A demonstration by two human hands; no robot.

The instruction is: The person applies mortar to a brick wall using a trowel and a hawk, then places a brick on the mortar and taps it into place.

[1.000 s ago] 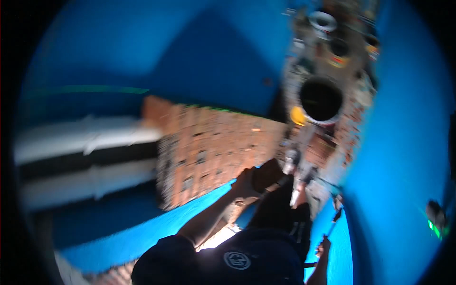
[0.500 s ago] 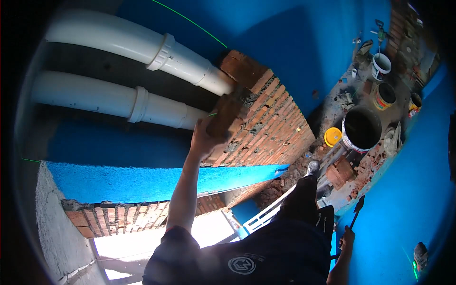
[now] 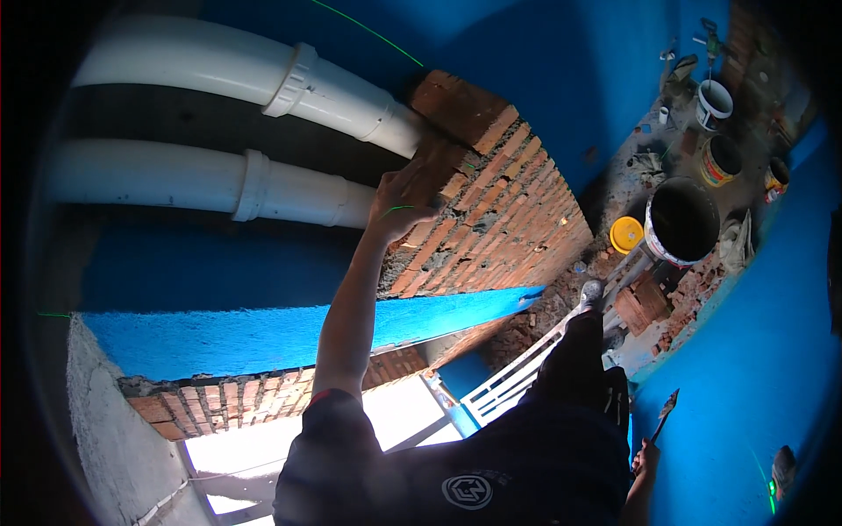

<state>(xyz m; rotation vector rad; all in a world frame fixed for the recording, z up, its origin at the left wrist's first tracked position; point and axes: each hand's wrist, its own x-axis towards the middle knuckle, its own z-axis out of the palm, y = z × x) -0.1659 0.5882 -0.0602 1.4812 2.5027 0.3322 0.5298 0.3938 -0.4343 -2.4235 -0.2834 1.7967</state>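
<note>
My left hand [image 3: 400,209] grips a reddish-brown brick [image 3: 436,168], its fingers over the near end. That brick lies on top of a brick wall [image 3: 517,215], end to end with another brick [image 3: 456,103] farther along the course. A thin green laser line crosses the hand. Low on the right, my right hand [image 3: 647,459] is closed round the handle of a trowel [image 3: 668,407], held away from the wall with its blade pointing up beside the blue wall.
Two white pipes [image 3: 202,61] run behind the brick wall. Below stand a large mortar bucket [image 3: 652,241], a yellow lid [image 3: 626,235], smaller buckets [image 3: 715,103] and a pile of bricks [image 3: 643,302]. My foot [image 3: 592,294] is near white rails [image 3: 517,373].
My left hand has moved the brick forward and down onto the wall top, close against the farther brick. In my right hand the trowel has turned, showing more of its blade.
</note>
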